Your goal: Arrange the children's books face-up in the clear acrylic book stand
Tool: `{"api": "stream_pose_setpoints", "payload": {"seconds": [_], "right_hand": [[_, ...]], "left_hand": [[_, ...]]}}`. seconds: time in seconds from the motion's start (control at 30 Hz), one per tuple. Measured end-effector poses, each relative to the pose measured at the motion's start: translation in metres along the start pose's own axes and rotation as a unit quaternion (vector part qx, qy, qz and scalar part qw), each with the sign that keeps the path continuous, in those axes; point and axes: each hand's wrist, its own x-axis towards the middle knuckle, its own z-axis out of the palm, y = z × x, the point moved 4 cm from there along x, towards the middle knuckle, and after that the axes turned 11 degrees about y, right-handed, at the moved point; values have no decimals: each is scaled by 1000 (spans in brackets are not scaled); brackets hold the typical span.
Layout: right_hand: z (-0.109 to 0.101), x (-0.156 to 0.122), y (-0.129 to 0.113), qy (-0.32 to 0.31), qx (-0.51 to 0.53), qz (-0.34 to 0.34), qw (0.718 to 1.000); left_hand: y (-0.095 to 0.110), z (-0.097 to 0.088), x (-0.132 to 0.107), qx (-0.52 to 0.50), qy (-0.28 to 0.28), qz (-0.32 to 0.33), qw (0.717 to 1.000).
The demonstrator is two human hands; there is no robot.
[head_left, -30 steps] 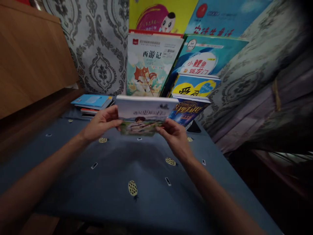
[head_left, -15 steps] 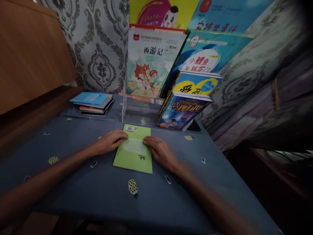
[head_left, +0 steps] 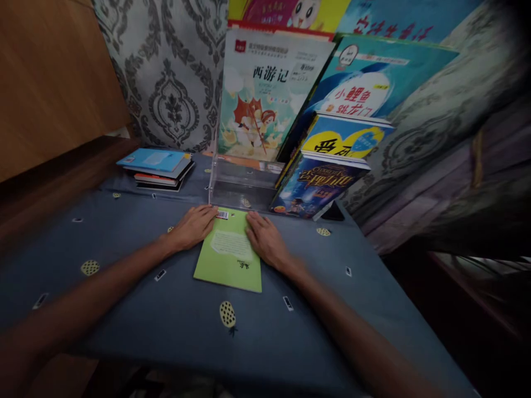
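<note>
A thin green book (head_left: 229, 271) lies flat on the blue tablecloth, its back cover with barcode and text block facing up. My left hand (head_left: 193, 228) rests at its upper left corner, the fingertips touching the cover beside the barcode. On the opposite side my right hand (head_left: 267, 239) lies along the upper right edge, fingers stretched out and touching the cover. Both hands are flat, with the fingers extended. Just beyond the book stands a clear display rack (head_left: 232, 190), whose front left tier shows no book.
Upright books fill the rack's back tiers, among them a white-covered book (head_left: 269, 99) and a teal one (head_left: 373, 72). A dark blue book (head_left: 317, 185) stands front right. Several books lie in a stack (head_left: 155, 166) at the left. The table's right edge (head_left: 398, 293) slopes toward me.
Both hands have slid up along the green book's sides toward its top corners, the left now partly beside the barcode. The view has shifted slightly; the book stays flat.
</note>
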Motion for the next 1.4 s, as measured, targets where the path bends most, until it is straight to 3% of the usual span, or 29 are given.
{"api": "stream_pose_setpoints", "payload": {"seconds": [0.17,0.77,0.87,0.97,1.17,1.3,1.4], "right_hand": [[-7,-14,26,16,27,24,999],[6,-5,35,6,36,9,999],[5,-5,34,11,30,8,999],[4,-6,33,8,22,10,1000],[5,-5,32,-11,12,20,1000],[6,-6,34,-5,17,20,1000],[6,-6,34,-3,19,17,1000]], "left_hand": [[-1,2,1,6,3,9,1000],[0,-5,2,1,24,21,1000],[15,-4,5,7,-6,42,999],[45,1,6,-38,-52,96,993],[102,-3,-8,-166,-140,213,953],[113,-12,-15,-202,-185,246,930],[112,-14,-14,-206,-189,252,927]]}}
